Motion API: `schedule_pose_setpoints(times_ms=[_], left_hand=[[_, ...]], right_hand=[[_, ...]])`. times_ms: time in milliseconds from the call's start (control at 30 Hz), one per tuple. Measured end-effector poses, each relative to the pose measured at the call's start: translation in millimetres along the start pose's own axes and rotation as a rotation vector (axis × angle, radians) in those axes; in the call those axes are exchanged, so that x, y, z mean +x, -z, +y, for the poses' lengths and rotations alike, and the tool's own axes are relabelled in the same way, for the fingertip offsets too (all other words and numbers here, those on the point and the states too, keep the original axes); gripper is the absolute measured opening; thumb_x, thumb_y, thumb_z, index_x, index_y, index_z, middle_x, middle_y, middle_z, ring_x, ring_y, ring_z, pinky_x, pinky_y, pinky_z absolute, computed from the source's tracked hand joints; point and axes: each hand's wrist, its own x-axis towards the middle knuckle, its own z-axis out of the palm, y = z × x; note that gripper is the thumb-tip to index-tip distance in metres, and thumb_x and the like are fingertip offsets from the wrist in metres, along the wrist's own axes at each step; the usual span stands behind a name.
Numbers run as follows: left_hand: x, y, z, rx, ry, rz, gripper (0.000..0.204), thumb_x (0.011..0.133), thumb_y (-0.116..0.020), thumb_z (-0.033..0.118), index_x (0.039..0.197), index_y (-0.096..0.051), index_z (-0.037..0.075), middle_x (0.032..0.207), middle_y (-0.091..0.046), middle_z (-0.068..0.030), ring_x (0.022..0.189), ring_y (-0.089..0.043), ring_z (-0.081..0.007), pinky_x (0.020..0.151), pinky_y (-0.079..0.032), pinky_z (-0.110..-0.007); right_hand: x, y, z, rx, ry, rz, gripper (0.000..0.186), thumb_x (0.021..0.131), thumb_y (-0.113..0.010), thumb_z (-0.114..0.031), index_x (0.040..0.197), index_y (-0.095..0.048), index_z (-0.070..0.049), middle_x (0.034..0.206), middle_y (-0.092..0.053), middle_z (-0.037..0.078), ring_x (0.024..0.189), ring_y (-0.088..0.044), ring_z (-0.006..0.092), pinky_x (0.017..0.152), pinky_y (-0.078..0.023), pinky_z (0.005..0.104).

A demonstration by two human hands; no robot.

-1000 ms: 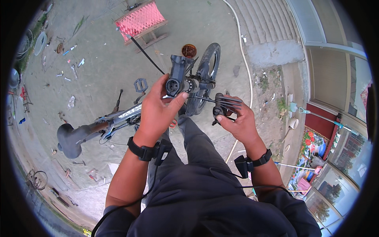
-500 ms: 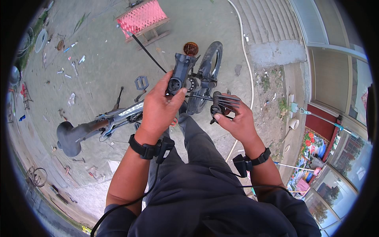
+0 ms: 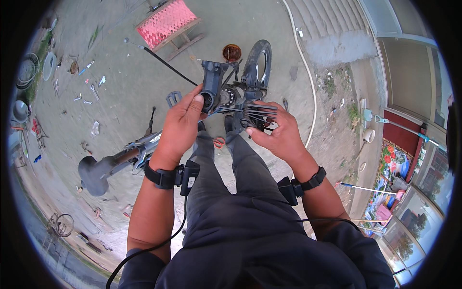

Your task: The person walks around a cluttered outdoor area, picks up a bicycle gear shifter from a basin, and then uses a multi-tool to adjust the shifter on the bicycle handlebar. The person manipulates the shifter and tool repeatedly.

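Note:
My left hand point(image 3: 179, 118) is closed round a black bicycle stem point(image 3: 212, 79), its thumb resting near the round opening at the near end. My right hand point(image 3: 281, 132) grips a black folding hex key set point(image 3: 251, 115) with several keys fanned out. One key seems to reach left toward the stem; its tip cannot be made out. Just right of the stem is a round bearing-like part point(image 3: 227, 98) on the bicycle's front end. The bicycle's wheel point(image 3: 257, 55) points away from me, and its dark saddle point(image 3: 94, 174) lies to the left.
A pink woven stool point(image 3: 166, 24) and a brown bowl point(image 3: 231, 52) stand ahead. From near my left hand, a black rod-like cable point(image 3: 163, 62) sticks out. Wrenches point(image 3: 88, 101) lie on the concrete at left. A white hose point(image 3: 308, 82) runs along the right, near steps point(image 3: 332, 24).
My right hand and the hex key set have moved left, closer to the stem. The stem has tilted and shifted slightly left. The view has shifted, showing more of my legs.

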Motion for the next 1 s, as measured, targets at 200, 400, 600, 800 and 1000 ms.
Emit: schedule_pose_setpoints(times_ms=[200,400,600,800,1000], left_hand=[[5,8,3,-0.212,0.138,-0.053,0.049,0.107,-0.047,0.024,0.146,-0.048,-0.006,0.125,-0.066,-0.0115,0.109,-0.065,-0.0186,0.097,-0.055,-0.036],[12,16,7,-0.276,0.168,-0.138,0.047,0.105,-0.049,0.02,0.144,-0.049,-0.008,0.123,-0.067,-0.0118,0.109,-0.066,-0.0198,0.099,-0.054,-0.037],[15,18,10,-0.27,0.173,-0.142,0.046,0.104,-0.052,0.018,0.142,-0.051,-0.008,0.123,-0.067,-0.0133,0.108,-0.067,-0.0209,0.099,-0.054,-0.037],[17,21,7,-0.289,0.173,-0.152,0.045,0.104,-0.053,0.017,0.141,-0.051,-0.008,0.123,-0.067,-0.014,0.108,-0.067,-0.0216,0.098,-0.055,-0.037],[19,23,3,-0.301,0.179,-0.159,0.044,0.105,-0.051,0.016,0.141,-0.05,-0.008,0.124,-0.067,-0.0145,0.108,-0.067,-0.0215,0.098,-0.055,-0.036]], right_hand=[[-7,-3,2,0.136,-0.055,0.03,0.042,0.077,-0.084,-0.013,0.116,-0.071,-0.002,0.114,-0.068,0.009,0.088,-0.065,0.0141,0.076,-0.053,0.0268],[-10,-5,-1,0.159,-0.106,0.035,0.044,0.078,-0.084,-0.014,0.118,-0.07,-0.002,0.113,-0.068,0.007,0.088,-0.064,0.0129,0.078,-0.052,0.0269],[-6,-6,-1,0.075,-0.07,0.031,0.045,0.078,-0.084,-0.015,0.12,-0.07,-0.002,0.11,-0.068,0.007,0.089,-0.065,0.013,0.078,-0.052,0.0269],[-6,-14,-2,0.162,-0.072,0.036,0.048,0.077,-0.084,-0.013,0.121,-0.069,-0.001,0.109,-0.068,0.008,0.089,-0.066,0.0142,0.079,-0.053,0.0282],[-7,-15,-4,0.116,-0.06,0.032,0.052,0.075,-0.086,-0.012,0.123,-0.068,-0.001,0.109,-0.068,0.009,0.089,-0.066,0.0149,0.079,-0.054,0.0284]])
